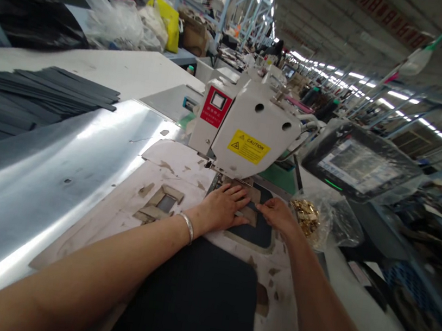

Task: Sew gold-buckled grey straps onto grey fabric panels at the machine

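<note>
My left hand (pixel 225 208) lies flat with fingers spread on a dark panel (pixel 250 235), just under the head of a white sewing machine (pixel 247 125). A silvery bangle is on its wrist. My right hand (pixel 277 215) is closed in a pinch at the right end of a short dark strip (pixel 250 206), which crosses a beige patch (pixel 250 218) on the panel. The strip's left end is hidden by my left fingers. A worn, pale template board (pixel 107 215) with cut-outs lies beneath. Another larger dark panel (pixel 202 300) extends toward me.
Dark strips (pixel 37 96) are piled on the left, beside a shiny metal plate (pixel 60 165). A clear bag of gold-coloured metal parts (pixel 305 217) sits right of my right hand, below a plastic-wrapped control screen (pixel 359 160). Co-workers are in the background.
</note>
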Tool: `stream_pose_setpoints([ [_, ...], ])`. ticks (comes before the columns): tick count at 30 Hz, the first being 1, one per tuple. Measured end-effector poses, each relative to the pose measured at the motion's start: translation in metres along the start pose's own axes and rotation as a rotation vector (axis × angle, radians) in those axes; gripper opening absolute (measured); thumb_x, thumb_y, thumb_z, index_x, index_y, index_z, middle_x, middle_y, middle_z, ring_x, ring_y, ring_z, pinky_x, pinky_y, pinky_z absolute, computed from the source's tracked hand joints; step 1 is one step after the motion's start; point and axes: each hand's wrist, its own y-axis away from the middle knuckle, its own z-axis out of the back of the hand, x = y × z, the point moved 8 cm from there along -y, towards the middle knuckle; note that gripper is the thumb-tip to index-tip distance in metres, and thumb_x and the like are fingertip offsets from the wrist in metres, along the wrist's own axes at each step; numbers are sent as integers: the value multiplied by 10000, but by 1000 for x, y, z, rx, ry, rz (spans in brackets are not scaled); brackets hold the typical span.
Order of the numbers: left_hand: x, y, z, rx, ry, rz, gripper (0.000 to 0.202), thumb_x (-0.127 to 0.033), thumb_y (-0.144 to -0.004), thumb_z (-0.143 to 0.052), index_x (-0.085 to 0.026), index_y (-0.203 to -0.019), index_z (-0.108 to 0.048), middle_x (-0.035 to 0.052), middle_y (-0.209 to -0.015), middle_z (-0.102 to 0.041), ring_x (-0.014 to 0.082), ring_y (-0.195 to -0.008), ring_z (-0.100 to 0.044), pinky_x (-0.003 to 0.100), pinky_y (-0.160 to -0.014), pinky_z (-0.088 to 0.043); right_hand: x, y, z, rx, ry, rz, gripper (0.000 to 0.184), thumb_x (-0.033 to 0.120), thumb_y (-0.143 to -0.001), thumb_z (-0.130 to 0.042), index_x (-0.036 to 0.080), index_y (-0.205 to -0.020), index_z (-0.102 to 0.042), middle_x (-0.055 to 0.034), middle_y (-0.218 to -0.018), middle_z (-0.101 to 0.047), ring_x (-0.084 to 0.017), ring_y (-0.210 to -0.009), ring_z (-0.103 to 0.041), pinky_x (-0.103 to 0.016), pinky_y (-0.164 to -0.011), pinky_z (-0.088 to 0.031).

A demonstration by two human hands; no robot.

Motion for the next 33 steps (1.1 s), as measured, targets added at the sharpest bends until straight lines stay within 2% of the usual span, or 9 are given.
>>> stream_pose_setpoints([
  [6, 0, 1, 1, -15, -39, -11, 626, -600, -954, -363, -215, -1445, -425, 70, -1516, -394, 250, -1408, -334, 416, -1155, -241, 1, 6, -10, 197, 30, -262, 301, 302, -802, -693, 185, -629, -477, 59, -420, -495, -47, -311, -341, -185, -348, -191],
  [10, 0, 0, 1, -19, -49, -13, 633, -608, -954, -353, -209, -1437, -437, 68, -1511, -403, 247, -1404, -341, 414, -1151, -248, 1, 8, -15, 231, 35, -325, 299, 270, -854, -638, 183, -622, -470, 63, -428, -485, -52, -325, -361, -183, -361, -210],
  [13, 0, 1, 2, -42, -51, -18, 622, -608, -956, -347, -215, -1428, -449, 66, -1505, -413, 241, -1398, -352, 406, -1152, -244, 5, 5, -10, 201, 123, -268, 289, 252, -844, -643, 184, -613, -482, 59, -449, -493, -65, -363, -395, -191, -394, -265],
  [17, -1, 1, 3, -45, -57, -16, 616, -599, -960, -346, -208, -1424, -453, 69, -1508, -408, 240, -1400, -349, 399, -1156, -231, 26, -3, 2, 101, 383, -70, 267, 207, -775, -713, 183, -585, -528, 40, -480, -510, -105, -476, -515, -204, -497, -377],
  [19, -1, 1, 4, -34, -61, -15, 620, -594, -961, -353, -200, -1431, -441, 70, -1508, -408, 239, -1404, -341, 393, -1158, -225, 32, -4, 4, 96, 395, -45, 261, 172, -762, -725, 179, -579, -539, 24, -499, -536, -120, -525, -563, -206, -535, -419],
  [21, -2, 1, 4, -26, -64, -16, 631, -593, -962, -349, -188, -1440, -426, 74, -1506, -411, 242, -1406, -335, 397, -1159, -223, 32, -2, 3, 120, 276, -84, 256, 127, -784, -697, 171, -584, -543, 7, -520, -566, -122, -538, -585, -206, -546, -461],
  [27, -2, 1, 2, -26, -55, -23, 650, -595, -959, -353, -180, -1458, -398, 79, -1511, -401, 258, -1405, -332, 413, -1152, -233, 18, 12, -1, 165, -271, -297, 274, 14, -836, -617, 149, -618, -521, 5, -530, -581, -86, -489, -574, -182, -509, -523],
  [33, -1, 1, 2, -22, -70, -23, 642, -597, -960, -343, -196, -1458, -399, 73, -1515, -396, 250, -1408, -326, 403, -1151, -229, 3, 13, -7, 143, -474, -356, 289, -16, -849, -591, 148, -626, -509, 14, -535, -584, -89, -484, -592, -193, -524, -552],
])
